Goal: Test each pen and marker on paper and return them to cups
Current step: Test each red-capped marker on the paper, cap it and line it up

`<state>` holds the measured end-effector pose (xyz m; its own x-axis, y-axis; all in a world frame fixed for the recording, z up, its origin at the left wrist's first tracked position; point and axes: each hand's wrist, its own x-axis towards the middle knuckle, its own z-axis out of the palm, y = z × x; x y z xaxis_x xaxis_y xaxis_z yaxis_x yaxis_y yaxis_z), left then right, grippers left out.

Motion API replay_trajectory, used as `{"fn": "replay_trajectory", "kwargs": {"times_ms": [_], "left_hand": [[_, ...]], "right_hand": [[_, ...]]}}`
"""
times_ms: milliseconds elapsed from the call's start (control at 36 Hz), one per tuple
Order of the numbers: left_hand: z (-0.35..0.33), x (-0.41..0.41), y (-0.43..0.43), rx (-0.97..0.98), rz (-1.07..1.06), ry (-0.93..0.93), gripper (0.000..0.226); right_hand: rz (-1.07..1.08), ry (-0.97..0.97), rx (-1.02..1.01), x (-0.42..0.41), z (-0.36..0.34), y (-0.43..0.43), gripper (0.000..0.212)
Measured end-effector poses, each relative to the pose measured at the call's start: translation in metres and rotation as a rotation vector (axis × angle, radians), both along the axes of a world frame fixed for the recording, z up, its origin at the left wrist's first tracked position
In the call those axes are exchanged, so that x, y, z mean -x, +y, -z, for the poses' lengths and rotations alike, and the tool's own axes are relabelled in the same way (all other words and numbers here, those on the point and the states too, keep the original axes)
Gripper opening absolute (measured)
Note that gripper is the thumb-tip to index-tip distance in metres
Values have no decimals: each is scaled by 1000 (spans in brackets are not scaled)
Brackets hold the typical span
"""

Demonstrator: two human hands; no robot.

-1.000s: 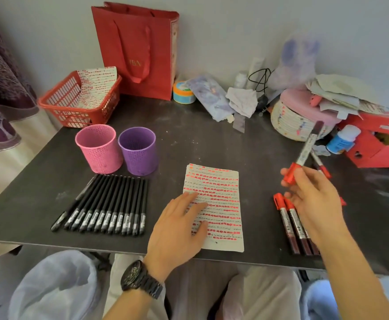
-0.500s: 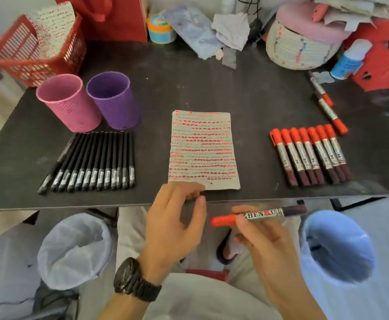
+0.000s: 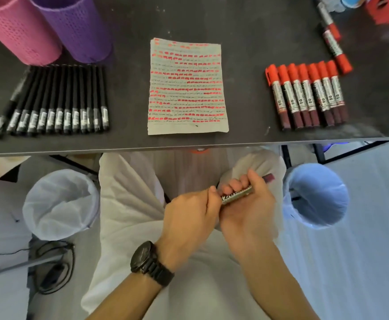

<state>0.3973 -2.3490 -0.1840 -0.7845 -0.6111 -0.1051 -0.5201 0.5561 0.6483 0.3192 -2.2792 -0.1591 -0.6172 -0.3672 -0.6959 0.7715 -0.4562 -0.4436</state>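
Both hands meet over my lap, below the table edge. My right hand (image 3: 246, 204) grips the body of a red marker (image 3: 237, 194), whose dark end sticks out to the right. My left hand (image 3: 189, 215) closes round the marker's cap end, hiding the cap. On the dark table (image 3: 131, 88) lies a sheet of paper (image 3: 187, 86) covered in red and black strokes. A row of several black pens (image 3: 57, 100) lies to its left, and a row of several red markers (image 3: 306, 95) to its right. A pink cup (image 3: 18, 28) and a purple cup (image 3: 73, 26) stand at the back left.
Two more red markers (image 3: 333, 42) lie at the table's far right, beside a red box (image 3: 387, 8). A white-lined bin (image 3: 61, 204) stands on the floor at left and a blue-lined bin (image 3: 315, 195) at right. Cables lie on the floor at lower left.
The view has tilted down. My right hand brought the marker from above the table to my lap. My left hand left the paper and took hold of the marker's cap end.
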Motion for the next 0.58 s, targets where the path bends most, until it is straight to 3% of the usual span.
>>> {"fn": "replay_trajectory", "kwargs": {"times_ms": [83,250,333,417,500,583], "left_hand": [[2,2,2,38,-16,9,59],[-4,2,6,101,-39,83,59],[-3,4,9,-27,-20,112,57],[-5,-1,6,-296,33,50,48],[11,-24,-10,-491,-221,-18,48],[12,-47,-33,-405,-363,21,65]], "right_hand": [[87,-106,-34,8,-1,-5,51],[48,-69,-35,16,-4,0,55],[-29,16,49,17,-6,4,51],[-106,97,138,26,-14,12,50],[-13,247,128,65,-32,39,53],[49,438,149,103,-50,65,52]]}}
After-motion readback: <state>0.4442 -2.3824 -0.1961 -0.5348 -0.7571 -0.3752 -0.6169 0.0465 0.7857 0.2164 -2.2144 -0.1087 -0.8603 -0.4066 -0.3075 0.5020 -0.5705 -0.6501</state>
